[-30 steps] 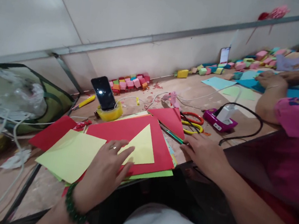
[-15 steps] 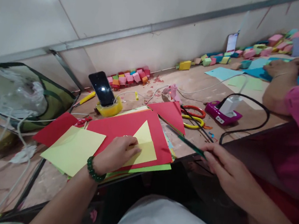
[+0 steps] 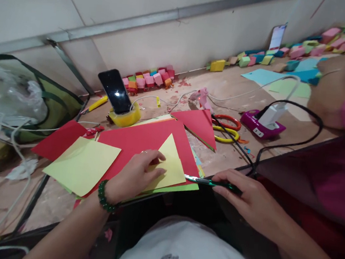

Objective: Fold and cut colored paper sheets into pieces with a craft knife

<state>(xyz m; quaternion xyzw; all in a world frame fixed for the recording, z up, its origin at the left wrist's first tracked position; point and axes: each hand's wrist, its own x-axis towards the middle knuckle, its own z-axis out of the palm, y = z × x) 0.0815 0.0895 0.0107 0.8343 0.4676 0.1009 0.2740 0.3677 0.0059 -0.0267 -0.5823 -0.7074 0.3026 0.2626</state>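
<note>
My left hand (image 3: 139, 172), with a green bead bracelet at the wrist, presses down on a folded pale yellow paper (image 3: 172, 169). Its thumb and fingers are apart and bent. Beneath lies a large red sheet (image 3: 128, 130) on a stack of coloured papers. A slim green cutter knife (image 3: 205, 182) is gripped in my right hand (image 3: 242, 191), its silvery tip at the right edge of the folded paper. Left of my left hand is a pale yellow-green sheet (image 3: 84, 165) over a smaller red piece (image 3: 61, 139).
Behind the stack stand a phone (image 3: 114, 91) in a yellow tape roll (image 3: 127, 118) and a pink glue gun (image 3: 202, 97). Scissors (image 3: 230, 135) and a purple power strip (image 3: 262, 125) with cables lie right. A co-worker's arm (image 3: 331, 89) reaches in. A green bag (image 3: 60, 104) stands left.
My right hand has brought the cutter knife down and left, from above the table edge to the folded paper's right edge. The folded paper has turned slightly under my left hand.
</note>
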